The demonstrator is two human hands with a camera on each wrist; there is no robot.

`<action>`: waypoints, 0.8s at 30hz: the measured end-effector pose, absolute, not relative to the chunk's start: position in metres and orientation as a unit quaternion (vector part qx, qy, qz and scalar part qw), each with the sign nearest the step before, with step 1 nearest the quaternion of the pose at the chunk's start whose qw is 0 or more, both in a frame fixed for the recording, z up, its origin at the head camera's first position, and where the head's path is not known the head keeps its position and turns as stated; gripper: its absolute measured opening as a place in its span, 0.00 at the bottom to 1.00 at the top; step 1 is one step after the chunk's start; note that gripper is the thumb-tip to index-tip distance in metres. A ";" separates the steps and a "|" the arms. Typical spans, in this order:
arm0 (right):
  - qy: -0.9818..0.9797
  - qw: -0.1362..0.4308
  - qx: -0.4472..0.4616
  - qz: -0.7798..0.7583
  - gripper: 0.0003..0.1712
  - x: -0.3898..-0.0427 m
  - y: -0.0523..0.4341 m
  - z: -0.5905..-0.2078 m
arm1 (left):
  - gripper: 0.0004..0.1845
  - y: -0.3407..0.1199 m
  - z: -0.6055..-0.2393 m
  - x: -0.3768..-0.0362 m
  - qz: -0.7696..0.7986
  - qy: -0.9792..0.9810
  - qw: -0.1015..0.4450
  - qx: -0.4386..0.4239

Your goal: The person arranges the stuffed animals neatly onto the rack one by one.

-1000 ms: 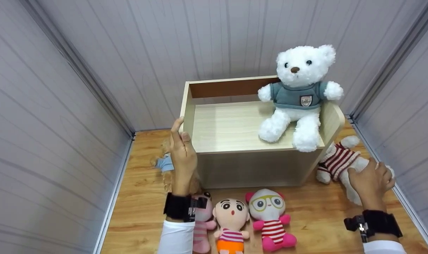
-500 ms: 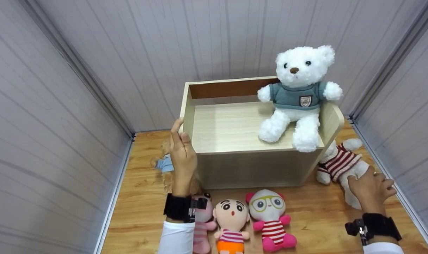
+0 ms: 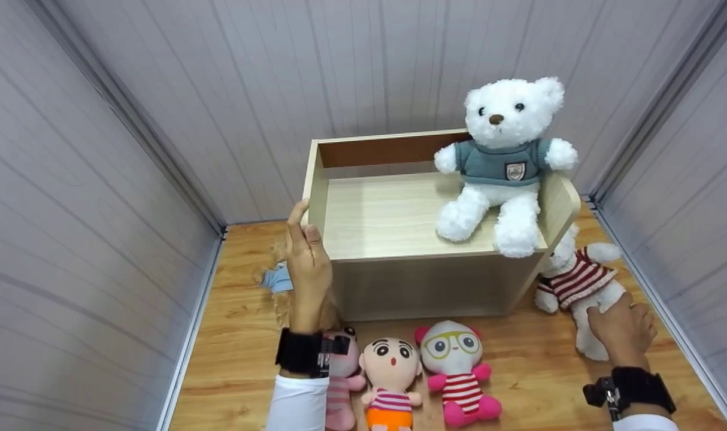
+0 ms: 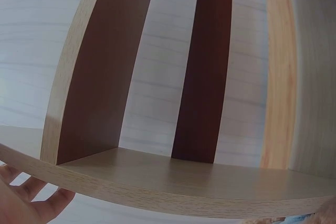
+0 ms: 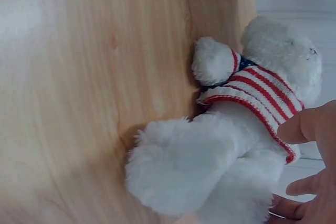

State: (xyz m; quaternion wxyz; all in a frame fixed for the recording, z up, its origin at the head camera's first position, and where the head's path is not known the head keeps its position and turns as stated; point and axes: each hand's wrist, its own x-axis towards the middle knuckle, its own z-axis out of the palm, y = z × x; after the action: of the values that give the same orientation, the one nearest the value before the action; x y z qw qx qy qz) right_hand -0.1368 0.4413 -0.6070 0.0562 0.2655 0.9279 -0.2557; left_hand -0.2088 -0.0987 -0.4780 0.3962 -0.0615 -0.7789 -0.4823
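Note:
My left hand [image 3: 311, 263] lies along the left side panel [image 3: 317, 203] of a pale wooden shelf [image 3: 375, 287], with mostly straight fingers. In the left wrist view the fingers [image 4: 55, 203] touch the panel's outer face. My right hand [image 3: 622, 329] grips a leg of a white teddy bear in a red-striped sweater [image 3: 581, 280], lying on the floor right of the shelf. In the right wrist view the thumb [image 5: 299, 128] overlaps the sweater hem, the other fingers beyond the legs. Another white bear in a green sweater [image 3: 501, 173] sits on the shelf top.
Several plush dolls lie before the shelf: a pink one [image 3: 341, 383] partly behind my left wrist, a boy doll [image 3: 392, 371] and a grey-and-pink one with glasses [image 3: 459, 371]. A brown bear in blue [image 3: 278, 278] lies left of it. Panelled walls [image 3: 160, 90] enclose the floor.
My right hand has moved toward me and slightly left. The striped-sweater bear has turned and shifted, its legs now nearer to me. My left hand has stayed on the panel.

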 end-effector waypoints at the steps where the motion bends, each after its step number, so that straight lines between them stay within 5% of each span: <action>1: 0.927 0.057 0.267 -0.256 0.52 -0.136 0.441 -0.608 | 0.30 -0.099 -0.478 -0.209 -0.483 -0.779 0.395 -0.062; 6: 0.926 0.052 0.268 -0.260 0.55 -0.134 0.440 -0.614 | 0.29 -0.099 -0.478 -0.208 -0.487 -0.781 0.385 -0.062; 16: 0.929 0.081 0.288 -0.216 0.80 -0.136 0.432 -0.630 | 0.30 -0.099 -0.478 -0.209 -0.491 -0.778 0.385 -0.062; 24: 0.932 0.083 0.292 -0.200 0.82 -0.133 0.426 -0.649 | 0.28 -0.100 -0.478 -0.207 -0.492 -0.780 0.383 -0.057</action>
State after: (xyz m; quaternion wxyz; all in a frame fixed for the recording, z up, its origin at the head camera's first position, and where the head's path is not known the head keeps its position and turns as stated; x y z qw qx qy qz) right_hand -0.1331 0.4263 -0.6494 0.0827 0.2920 0.9316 -0.2000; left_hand -0.2075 -0.1002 -0.4776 0.3828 -0.0568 -0.7796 -0.4923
